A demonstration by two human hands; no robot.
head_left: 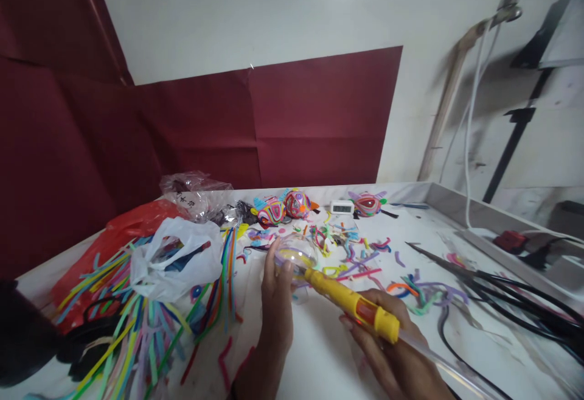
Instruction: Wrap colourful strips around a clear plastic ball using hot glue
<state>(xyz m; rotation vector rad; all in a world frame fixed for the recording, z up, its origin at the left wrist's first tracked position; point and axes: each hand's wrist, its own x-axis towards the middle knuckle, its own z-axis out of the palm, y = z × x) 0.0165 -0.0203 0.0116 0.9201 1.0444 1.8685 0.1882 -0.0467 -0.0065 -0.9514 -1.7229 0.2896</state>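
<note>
Fingers of your left hand (277,284) are cupping the clear ball (295,255) at frame center, steadying it, while your right hand (387,333) is gripping the yellow glue gun (351,304) against it.

I see two bare hands at the bottom centre of the frame, the left hand (277,302) and the right hand (392,345), each running into a bare forearm that leaves the lower edge. I find no sleeves, gloves, rings, watch or bracelets on either; the fingers are slim, the nails short and unpainted as far as I can tell
</note>
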